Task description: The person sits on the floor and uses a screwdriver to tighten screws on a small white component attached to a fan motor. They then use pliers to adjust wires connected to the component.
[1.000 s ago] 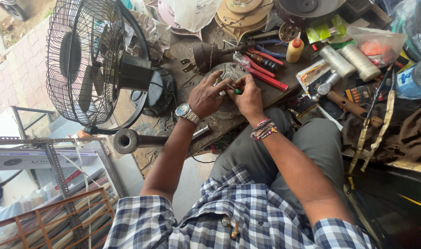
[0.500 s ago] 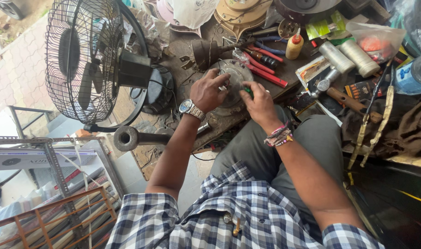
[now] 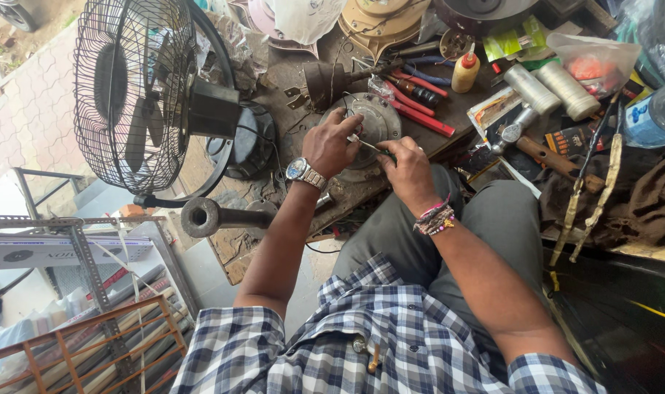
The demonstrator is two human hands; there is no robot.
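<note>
A round grey metal motor cover (image 3: 380, 117) lies on the worn wooden bench (image 3: 274, 80) in front of me. My left hand (image 3: 331, 146), with a wristwatch, grips the cover's near-left edge, fingers spread over its face. My right hand (image 3: 409, 171), with beaded bracelets on the wrist, is closed around a thin screwdriver (image 3: 369, 146) with a green handle. The shaft points left and its tip meets the cover right beside my left thumb. Both hands nearly touch. My knees in grey trousers sit under the bench edge.
A black pedestal fan (image 3: 139, 95) stands at the left. Red-handled tools (image 3: 420, 117), a yellow bottle (image 3: 465, 71), white spools (image 3: 544, 91) and a hammer (image 3: 540, 153) crowd the bench on the right. A metal rack (image 3: 77, 241) stands at the lower left.
Half a second ago both hands were spread on the round cover. Now my right hand has drawn back toward me and holds the screwdriver against it; my left hand stays on the cover.
</note>
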